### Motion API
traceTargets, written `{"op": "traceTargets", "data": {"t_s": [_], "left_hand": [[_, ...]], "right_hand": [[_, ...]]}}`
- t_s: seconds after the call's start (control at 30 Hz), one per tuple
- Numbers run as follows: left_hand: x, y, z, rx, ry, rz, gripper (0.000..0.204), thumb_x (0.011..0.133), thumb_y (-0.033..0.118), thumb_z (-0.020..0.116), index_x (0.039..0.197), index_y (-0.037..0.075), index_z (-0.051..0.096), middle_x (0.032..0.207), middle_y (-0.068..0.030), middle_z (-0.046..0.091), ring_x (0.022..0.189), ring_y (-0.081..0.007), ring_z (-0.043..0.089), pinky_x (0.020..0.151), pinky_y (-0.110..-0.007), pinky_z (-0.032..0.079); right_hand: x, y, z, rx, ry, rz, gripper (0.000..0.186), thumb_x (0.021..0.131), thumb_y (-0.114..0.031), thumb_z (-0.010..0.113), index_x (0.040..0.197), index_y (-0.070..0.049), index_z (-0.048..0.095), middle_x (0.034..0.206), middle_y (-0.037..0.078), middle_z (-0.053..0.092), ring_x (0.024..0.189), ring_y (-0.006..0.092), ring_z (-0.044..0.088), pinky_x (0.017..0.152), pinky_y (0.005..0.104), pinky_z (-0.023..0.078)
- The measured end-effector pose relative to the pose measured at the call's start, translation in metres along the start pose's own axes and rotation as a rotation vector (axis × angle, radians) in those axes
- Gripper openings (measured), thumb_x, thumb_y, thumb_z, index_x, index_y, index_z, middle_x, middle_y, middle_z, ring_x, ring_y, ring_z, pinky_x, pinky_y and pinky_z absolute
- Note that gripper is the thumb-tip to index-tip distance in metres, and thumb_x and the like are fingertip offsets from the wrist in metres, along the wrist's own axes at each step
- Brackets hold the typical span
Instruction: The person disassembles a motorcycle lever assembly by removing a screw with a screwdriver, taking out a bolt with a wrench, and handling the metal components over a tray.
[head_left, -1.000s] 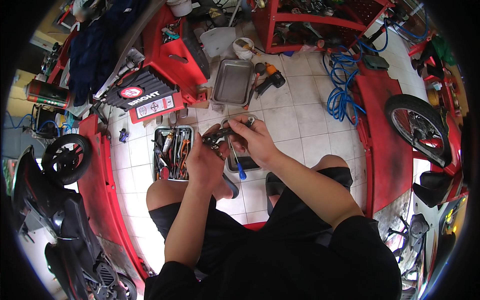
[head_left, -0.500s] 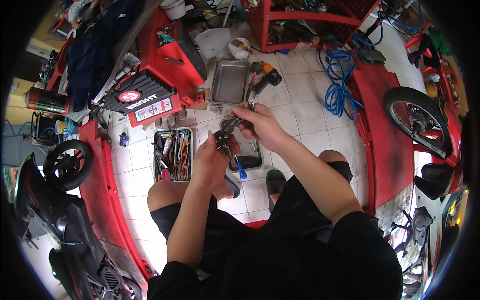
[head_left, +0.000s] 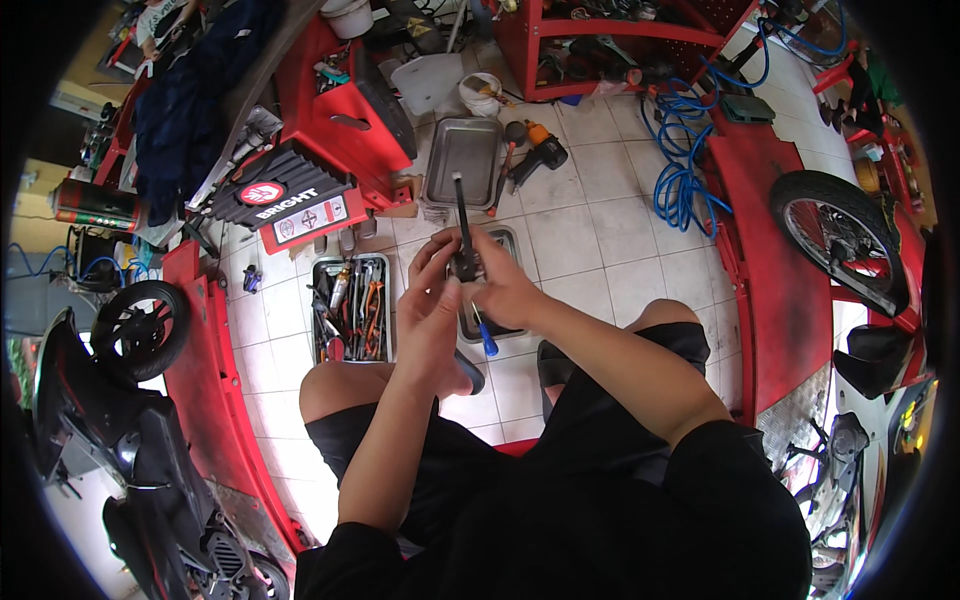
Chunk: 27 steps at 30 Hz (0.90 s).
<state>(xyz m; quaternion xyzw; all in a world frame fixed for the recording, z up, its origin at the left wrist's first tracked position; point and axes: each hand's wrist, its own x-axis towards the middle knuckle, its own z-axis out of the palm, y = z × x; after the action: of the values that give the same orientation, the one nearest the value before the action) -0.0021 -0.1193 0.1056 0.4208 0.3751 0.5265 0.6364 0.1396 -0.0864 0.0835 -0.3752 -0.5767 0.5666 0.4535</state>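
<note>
My left hand [head_left: 430, 310] and my right hand [head_left: 503, 288] come together in front of my knees, fingers closed around a dark mechanical part with a long lever [head_left: 464, 215]. The lever points away from me and ends in a pale tip. Most of the part's body is hidden by my fingers, so its exact kind does not show. Just below the hands is a blue-handled screwdriver [head_left: 487, 338], its thin shaft running up toward them. Partly covered by my right hand, a metal tray [head_left: 527, 262] rests on the floor beneath.
Left of my hands stands a tray of hand tools [head_left: 350, 305]. Beyond lie a second metal tray [head_left: 440, 180], a mallet [head_left: 507, 163] and a power tool [head_left: 538, 157]. Red lift platforms [head_left: 765, 260] flank me, with a coiled blue hose [head_left: 685, 195] at right and a motorcycle [head_left: 150, 450] at left.
My right hand has come back toward me, beside my left. The dark lever, formerly angled between the hands, now points straight away from me. The view has shifted slightly.
</note>
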Motion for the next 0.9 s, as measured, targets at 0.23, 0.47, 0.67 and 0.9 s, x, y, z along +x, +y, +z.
{"op": "traceTargets", "data": {"t_s": [0.23, 0.47, 0.67, 0.9], "left_hand": [[0.006, 0.016, -0.016, -0.249, 0.285, -0.015, 0.047, 0.101, 0.026, 0.048, 0.139, 0.0, 0.039, 0.145, -0.0177, 0.038, 0.134, -0.0269, 0.038, 0.111, -0.043, 0.034], [0.005, 0.015, -0.02, -0.123, 0.304, 0.192, 0.032, 0.098, 0.007, 0.053, 0.126, -0.007, 0.05, 0.111, -0.0199, 0.065, 0.103, -0.0252, 0.065, 0.095, -0.036, 0.053], [0.003, 0.011, -0.023, -0.056, 0.411, 0.22, 0.023, 0.095, 0.002, 0.056, 0.114, -0.009, 0.058, 0.099, -0.0179, 0.069, 0.092, -0.0212, 0.068, 0.087, -0.033, 0.057], [0.003, 0.003, -0.025, -0.064, 0.477, 0.181, 0.02, 0.093, 0.001, 0.058, 0.111, -0.009, 0.06, 0.096, -0.0167, 0.069, 0.087, -0.0204, 0.069, 0.084, -0.032, 0.058]], "right_hand": [[0.001, -0.016, -0.012, 1.109, -0.314, 0.356, 0.03, 0.086, -0.004, 0.055, 0.115, -0.005, 0.049, 0.067, -0.001, 0.04, 0.052, 0.0094, 0.035, 0.05, 0.0253, 0.026], [-0.006, -0.002, -0.002, 1.361, -0.551, 0.53, 0.027, 0.088, -0.009, 0.061, 0.115, -0.006, 0.054, 0.07, -0.001, 0.045, 0.056, 0.0095, 0.042, 0.05, 0.0247, 0.03], [0.006, -0.03, -0.022, 0.867, -0.501, 0.476, 0.034, 0.075, -0.007, 0.062, 0.107, 0.0, 0.057, 0.077, 0.0, 0.051, 0.065, 0.0076, 0.046, 0.056, 0.0225, 0.032], [0.006, -0.035, -0.023, 0.742, -0.416, 0.567, 0.022, 0.077, -0.009, 0.061, 0.098, -0.003, 0.055, 0.067, -0.004, 0.042, 0.055, 0.0055, 0.036, 0.049, 0.0231, 0.025]]}}
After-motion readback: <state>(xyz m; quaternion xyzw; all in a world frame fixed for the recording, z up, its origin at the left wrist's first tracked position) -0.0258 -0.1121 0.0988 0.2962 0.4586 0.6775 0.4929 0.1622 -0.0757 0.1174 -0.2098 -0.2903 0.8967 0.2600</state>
